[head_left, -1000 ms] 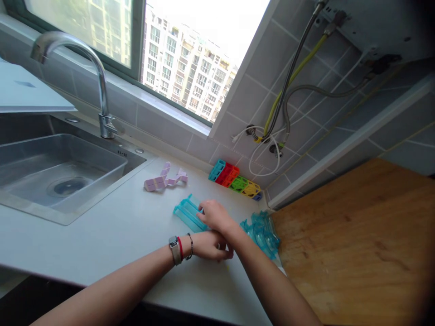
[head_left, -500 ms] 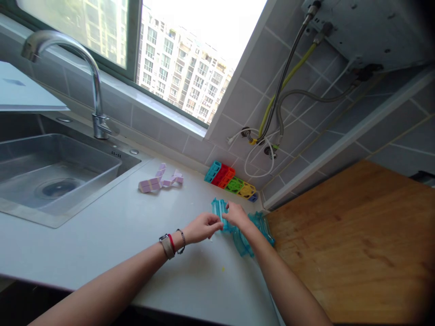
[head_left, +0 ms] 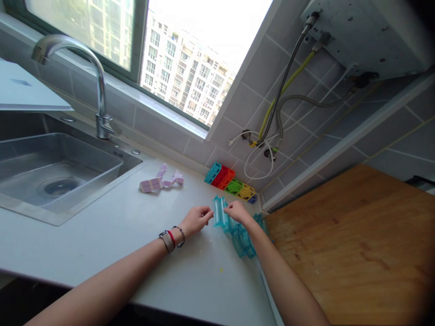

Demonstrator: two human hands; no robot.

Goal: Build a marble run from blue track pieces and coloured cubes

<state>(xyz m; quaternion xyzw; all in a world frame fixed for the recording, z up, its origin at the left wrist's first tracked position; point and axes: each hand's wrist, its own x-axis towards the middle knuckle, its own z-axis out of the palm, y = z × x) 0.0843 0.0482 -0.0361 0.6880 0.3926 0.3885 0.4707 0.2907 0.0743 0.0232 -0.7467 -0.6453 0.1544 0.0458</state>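
Teal plastic strip (head_left: 220, 213): desk (head_left: 118, 226) back-right corner, beside wooden board (head_left: 356, 235). Likely light, stiff, slick, brittle; take by long edges. Right hand (head_left: 238, 211) pinches it; left hand (head_left: 195, 220) bunched alongside, grip unclear.

Teal piece (head_left: 220, 213): a second ago it lay flat farther left on the desk (head_left: 118, 226); now it stands on edge against the teal pile (head_left: 243, 237).
Right hand (head_left: 238, 212): moved right with the piece and now holds its right side.
Left hand (head_left: 195, 219): no longer tucked under the right forearm; fingertips now just left of the piece.
Arms: uncrossed.
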